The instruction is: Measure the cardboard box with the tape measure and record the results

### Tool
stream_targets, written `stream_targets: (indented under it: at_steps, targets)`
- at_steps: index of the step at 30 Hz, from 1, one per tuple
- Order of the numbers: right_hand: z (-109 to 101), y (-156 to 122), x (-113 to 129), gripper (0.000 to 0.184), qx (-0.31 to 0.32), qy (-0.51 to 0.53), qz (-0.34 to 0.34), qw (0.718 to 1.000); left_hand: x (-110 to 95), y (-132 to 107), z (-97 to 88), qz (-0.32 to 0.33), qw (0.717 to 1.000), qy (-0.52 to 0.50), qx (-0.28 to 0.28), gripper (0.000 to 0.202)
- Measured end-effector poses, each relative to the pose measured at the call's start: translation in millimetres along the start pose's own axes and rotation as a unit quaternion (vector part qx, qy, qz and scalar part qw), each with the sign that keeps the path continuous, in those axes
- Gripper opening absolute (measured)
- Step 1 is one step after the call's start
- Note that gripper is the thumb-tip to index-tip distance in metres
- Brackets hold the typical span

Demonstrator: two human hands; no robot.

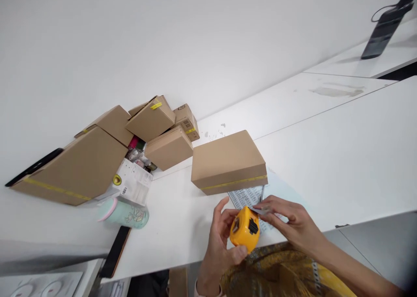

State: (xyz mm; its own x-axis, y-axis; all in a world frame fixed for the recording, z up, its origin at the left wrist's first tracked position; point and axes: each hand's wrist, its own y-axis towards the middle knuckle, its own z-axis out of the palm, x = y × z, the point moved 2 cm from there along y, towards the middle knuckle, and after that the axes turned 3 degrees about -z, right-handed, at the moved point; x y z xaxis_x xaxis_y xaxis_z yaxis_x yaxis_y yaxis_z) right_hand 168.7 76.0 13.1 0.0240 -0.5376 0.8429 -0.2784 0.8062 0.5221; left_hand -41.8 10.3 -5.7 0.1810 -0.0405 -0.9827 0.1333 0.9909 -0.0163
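A yellow tape measure (247, 232) with black parts is gripped in my left hand (223, 240), its thumb along the lower edge of the case. My right hand (291, 223) pinches a small greyish, shiny piece (263, 210) at the top right of the case, which looks like the tape's end; motion blurs it. Just beyond my hands lies a closed cardboard box (230, 160) with a yellow strip along its near side. Partly under that box is a printed sheet (246, 197), which my hands also cover in part.
More cardboard boxes (151, 119) are grouped at the left against the wall. Near them are a white package (133, 182) and a mint-green bottle (127, 213) lying on its side. A dark bottle (381, 36) stands far right. The white table's (169, 240) front edge runs close to me.
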Motion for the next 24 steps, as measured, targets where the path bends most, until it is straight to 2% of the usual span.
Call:
stream_targets:
  at_steps: [2,5,7,10,13,15,17,20,22,24]
  targets:
    - [0.4,-9.3,-10.6,0.026,-0.012,-0.044,-0.006,0.999,-13.3,3.4,0.3,0.031,0.999,0.022,-0.005,0.103]
    - [-14.1,-16.9,-45.7,0.040,-0.036,-0.162,0.058,0.984,-39.2,17.0,-7.5,0.122,0.983,0.114,-0.072,0.087]
    - [-23.5,-18.2,-72.6,0.042,-0.032,-0.263,0.087,0.960,-59.8,36.7,-15.6,0.205,0.947,0.206,-0.138,0.074]
    - [-22.0,-17.5,-102.9,0.037,0.044,-0.380,0.093,0.919,-85.1,81.7,-27.4,0.276,0.885,0.320,-0.196,0.064]
    - [-8.0,-17.0,-114.6,0.035,0.120,-0.471,0.087,0.870,-93.1,127.7,-37.6,0.293,0.842,0.393,-0.224,0.056]
    - [-0.3,-16.5,-115.3,0.032,0.137,-0.509,0.097,0.844,-87.4,149.7,-41.7,0.285,0.817,0.450,-0.219,0.048]
    - [2.7,-15.7,-114.1,0.028,0.139,-0.524,0.123,0.831,-76.7,162.3,-45.0,0.258,0.803,0.493,-0.214,0.039]
    - [-0.6,-14.4,-112.1,0.017,0.143,-0.521,0.179,0.822,-63.4,166.2,-50.2,0.221,0.797,0.522,-0.209,0.032]
    - [-5.5,-13.7,-110.9,0.012,0.146,-0.517,0.217,0.815,-60.2,163.2,-52.9,0.205,0.796,0.543,-0.173,0.044]
    - [-10.3,-13.3,-109.7,0.011,0.145,-0.519,0.246,0.806,-59.7,159.0,-53.9,0.187,0.789,0.574,-0.110,0.076]
